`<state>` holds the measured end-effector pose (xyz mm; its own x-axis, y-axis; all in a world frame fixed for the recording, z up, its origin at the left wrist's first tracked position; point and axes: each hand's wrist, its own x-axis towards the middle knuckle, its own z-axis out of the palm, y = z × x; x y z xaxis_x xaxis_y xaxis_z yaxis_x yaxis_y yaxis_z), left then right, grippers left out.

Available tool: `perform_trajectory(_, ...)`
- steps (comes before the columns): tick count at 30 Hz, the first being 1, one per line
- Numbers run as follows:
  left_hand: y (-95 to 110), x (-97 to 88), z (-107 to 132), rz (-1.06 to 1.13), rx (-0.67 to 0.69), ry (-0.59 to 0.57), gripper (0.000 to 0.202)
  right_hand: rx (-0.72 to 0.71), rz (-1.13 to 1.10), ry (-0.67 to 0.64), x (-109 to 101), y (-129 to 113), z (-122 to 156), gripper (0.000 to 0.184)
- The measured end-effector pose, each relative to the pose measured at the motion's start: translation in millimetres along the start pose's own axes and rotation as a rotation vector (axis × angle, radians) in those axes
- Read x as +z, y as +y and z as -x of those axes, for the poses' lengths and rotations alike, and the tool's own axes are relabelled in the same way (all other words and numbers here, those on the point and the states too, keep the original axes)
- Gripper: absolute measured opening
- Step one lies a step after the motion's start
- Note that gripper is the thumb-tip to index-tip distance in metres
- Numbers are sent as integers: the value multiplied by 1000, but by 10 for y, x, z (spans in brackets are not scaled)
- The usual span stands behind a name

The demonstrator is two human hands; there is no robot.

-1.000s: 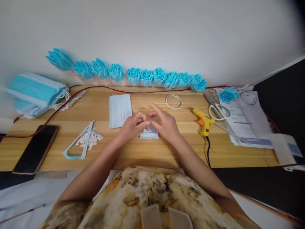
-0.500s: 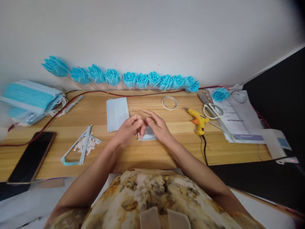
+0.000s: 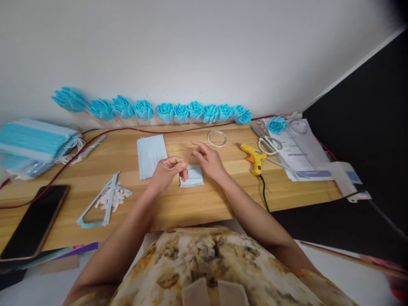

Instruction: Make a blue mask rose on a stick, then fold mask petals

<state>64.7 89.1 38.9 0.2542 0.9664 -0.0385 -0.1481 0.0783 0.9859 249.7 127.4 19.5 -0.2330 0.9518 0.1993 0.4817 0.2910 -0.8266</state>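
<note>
My left hand (image 3: 168,171) is closed in a pinch above the table, its thumb pressed to the curled fingers; whatever is between them is too small or hidden to make out. Just to the right, my right hand (image 3: 209,162) hovers with its fingers apart and nothing visible in them. Below and between both hands lies a small folded stack of pale blue mask material (image 3: 191,178), partly covered by the left fingertips. A flat pile of light blue face mask pieces (image 3: 151,155) rests behind my left hand.
Blue flowers (image 3: 165,111) line the wall. At right lie a tape roll (image 3: 217,138), a yellow glue gun (image 3: 256,160), scissors (image 3: 270,145) and papers (image 3: 293,146). At left are packed masks (image 3: 35,140), cut blue strips (image 3: 111,199), white scraps (image 3: 115,198) and a phone (image 3: 35,223).
My hands have drawn apart, the right one moving away from the left, so more of the folded stack shows. The whole view has shifted slightly.
</note>
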Motion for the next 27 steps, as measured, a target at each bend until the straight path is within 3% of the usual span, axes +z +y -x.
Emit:
perform_trajectory(5,4,30,39,-172,90,-70,62,-53,638,-105,-308,67,-127,38)
perform_trajectory(9,-27,46,39,-216,117,-88,59,88,821,-51,-462,215,-185,28)
perform_trajectory(14,-96,38,6,-204,143,-10,21,98,803,-25,-469,259,-173,22)
perform_trajectory(17,-83,40,-2,-230,197,98,33,8,665,-65,-466,122,-115,20)
perform_trajectory(21,-25,46,8,-352,357,237,35,-256,348,-179,-496,-161,8,16)
perform_trajectory(24,-14,54,31,-375,312,164,27,-390,298,-230,-491,-363,111,15)
perform_trajectory(27,-17,73,59,-310,216,55,27,-404,290,-224,-480,-506,194,16)
